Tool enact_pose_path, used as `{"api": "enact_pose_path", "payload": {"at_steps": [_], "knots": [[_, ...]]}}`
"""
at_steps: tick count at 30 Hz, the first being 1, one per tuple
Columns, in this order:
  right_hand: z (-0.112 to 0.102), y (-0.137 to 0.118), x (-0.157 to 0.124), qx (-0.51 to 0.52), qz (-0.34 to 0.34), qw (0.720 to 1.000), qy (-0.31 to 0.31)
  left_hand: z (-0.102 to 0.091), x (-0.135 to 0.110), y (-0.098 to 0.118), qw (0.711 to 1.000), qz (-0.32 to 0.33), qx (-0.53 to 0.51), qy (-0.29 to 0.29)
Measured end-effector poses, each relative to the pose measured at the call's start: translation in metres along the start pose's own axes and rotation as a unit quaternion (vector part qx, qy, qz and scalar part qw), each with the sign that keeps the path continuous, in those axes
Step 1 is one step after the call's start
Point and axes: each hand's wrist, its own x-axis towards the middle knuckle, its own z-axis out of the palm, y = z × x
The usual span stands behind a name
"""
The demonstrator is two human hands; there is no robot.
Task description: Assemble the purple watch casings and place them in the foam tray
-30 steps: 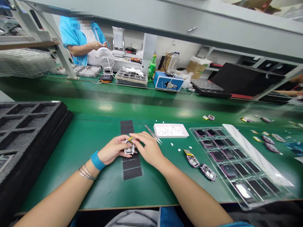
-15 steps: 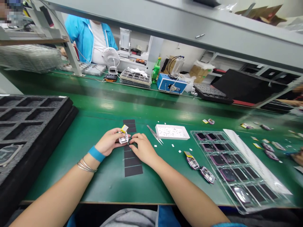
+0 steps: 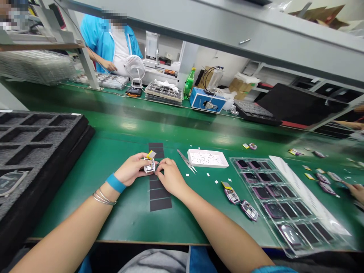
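Note:
My left hand (image 3: pixel 131 169) is closed around a small open device casing (image 3: pixel 149 165) with a yellow tab sticking up from it, held just above the green mat. My right hand (image 3: pixel 170 175) rests beside it with fingertips pinched down on a strip of black rectangular pads (image 3: pixel 159 193) stuck to the mat; what lies under the fingertips is hidden. A pair of metal tweezers (image 3: pixel 185 161) lies just right of my hands, in front of a flat white tray (image 3: pixel 207 158) of tiny parts.
Two more open casings (image 3: pixel 240 202) lie to the right, beside a clear tray (image 3: pixel 281 201) of purple-rimmed screens. A black foam tray (image 3: pixel 31 151) fills the left. A person in a blue jacket (image 3: pixel 112 41) works across the conveyor, near a white fan (image 3: pixel 135 70). Another person's hand (image 3: pixel 356 190) shows at the right edge.
My left hand lifted the casing off the pad strip and tipped it, the yellow tab now up. My right hand moved off the casing down onto the strip.

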Motion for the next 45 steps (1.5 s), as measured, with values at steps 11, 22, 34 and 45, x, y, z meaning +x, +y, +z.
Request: {"api": "enact_pose_path", "payload": {"at_steps": [11, 22, 34, 45], "knots": [[-0.015, -0.006, -0.018, -0.047, -0.107, 0.993, -0.02, -0.004, 0.003, -0.002, 1.0, -0.008, 0.013, -0.002], [-0.023, -0.004, -0.014, 0.31, -0.012, 0.946, 0.09, 0.005, 0.001, -0.011, 0.997, 0.024, 0.068, -0.028], [-0.016, -0.005, -0.01, 0.419, 0.049, 0.904, 0.071, 0.009, 0.0, -0.014, 0.995, 0.014, 0.081, -0.048], [-0.014, -0.009, -0.011, 0.359, 0.038, 0.927, 0.101, 0.01, -0.001, -0.014, 0.998, -0.009, 0.056, -0.038]]}}
